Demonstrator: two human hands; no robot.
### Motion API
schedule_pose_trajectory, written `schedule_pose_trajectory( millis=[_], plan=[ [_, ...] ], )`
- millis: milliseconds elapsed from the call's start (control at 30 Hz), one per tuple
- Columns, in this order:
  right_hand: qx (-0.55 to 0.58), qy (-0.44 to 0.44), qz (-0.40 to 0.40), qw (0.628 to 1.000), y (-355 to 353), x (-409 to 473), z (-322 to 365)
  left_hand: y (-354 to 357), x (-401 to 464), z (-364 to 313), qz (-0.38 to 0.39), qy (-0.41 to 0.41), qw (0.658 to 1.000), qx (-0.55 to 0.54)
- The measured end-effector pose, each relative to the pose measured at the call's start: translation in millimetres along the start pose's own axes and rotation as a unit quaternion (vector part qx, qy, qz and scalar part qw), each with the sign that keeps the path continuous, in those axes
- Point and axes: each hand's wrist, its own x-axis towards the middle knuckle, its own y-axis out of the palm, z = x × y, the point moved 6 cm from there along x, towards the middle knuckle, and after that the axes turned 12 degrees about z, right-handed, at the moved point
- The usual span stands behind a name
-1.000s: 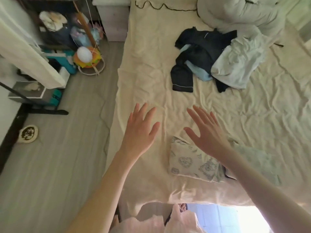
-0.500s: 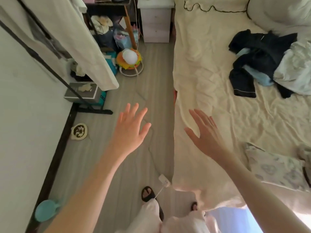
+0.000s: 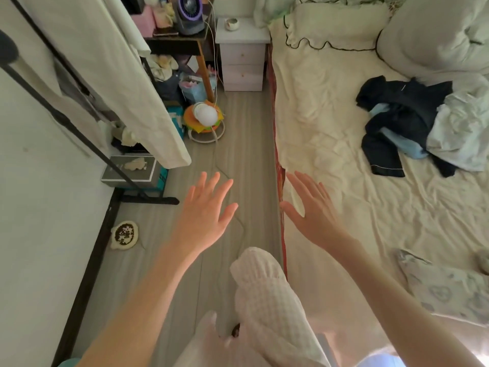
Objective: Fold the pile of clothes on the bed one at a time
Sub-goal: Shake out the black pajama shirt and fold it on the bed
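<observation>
A pile of clothes [image 3: 412, 123] lies at the right of the cream bed [image 3: 330, 144]: a dark navy garment [image 3: 391, 112], a light blue piece [image 3: 402, 147] and a pale green one [image 3: 460, 133]. A folded patterned garment [image 3: 444, 287] rests near the bed's lower right edge. My left hand [image 3: 206, 215] hovers over the floor, fingers spread, holding nothing. My right hand [image 3: 312, 210] hangs above the bed's left edge, fingers straight, empty. Both hands are far from the pile.
A strip of grey wooden floor [image 3: 238, 160] runs between the bed and a black clothes rack [image 3: 79, 133] with a hanging white cloth. A white nightstand [image 3: 242, 54], a round toy [image 3: 206, 120] and a small mat [image 3: 124, 235] lie along it. My trouser leg [image 3: 264, 292] is below.
The view has swung left, off the bed and over the floor. Both hands stay spread and empty; the pile and the folded garment now sit far to the right.
</observation>
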Motion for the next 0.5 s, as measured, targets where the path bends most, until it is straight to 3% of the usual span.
schedule_pose_trajectory(
  millis=[233,500],
  plan=[
    [0.013,0.003,-0.019,1.000,-11,70,-32,-23,76,24,0.002,-0.001,1.000,-0.009],
    [0.045,0.038,0.047,0.997,-8,234,-115,-38,224,66,0.055,-0.062,0.996,-0.015]
  ],
)
